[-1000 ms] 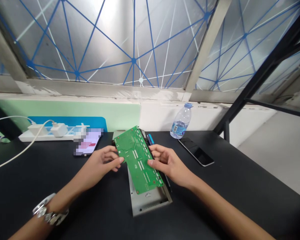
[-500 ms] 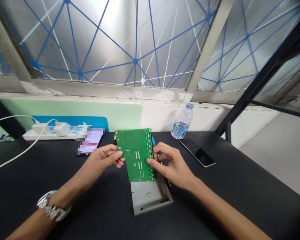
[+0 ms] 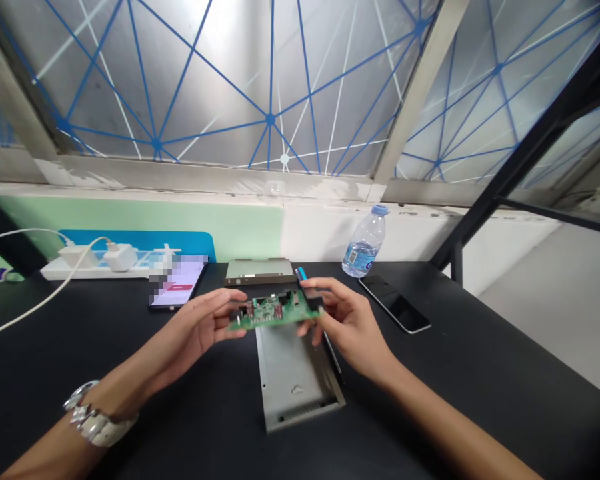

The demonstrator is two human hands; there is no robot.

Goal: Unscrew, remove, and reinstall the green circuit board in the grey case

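Note:
A green circuit board (image 3: 267,313) is held between my two hands, nearly level, with its component side facing up and towards me. My left hand (image 3: 213,320) grips the left edge, thumb and fingers at that side. At the right end my right hand (image 3: 343,317) is closed on the board, next to a dark connector. Below the board lies a grey metal tray (image 3: 297,383) with a low rim, its far part hidden behind the board. A second metal panel (image 3: 257,270) lies farther back. A blue-ended pen-like tool (image 3: 301,273) shows partly behind my right hand.
To the right stand a water bottle (image 3: 364,243) and a dark phone (image 3: 395,303). A lit phone (image 3: 180,283) lies at the left, beside a white power strip (image 3: 95,263) with chargers and cables. A wall with windows bounds the black table (image 3: 200,427) at the back.
The board has been tipped from nearly upright, bare solder side showing, to nearly flat with its components in view. The metal panel behind it has come into sight.

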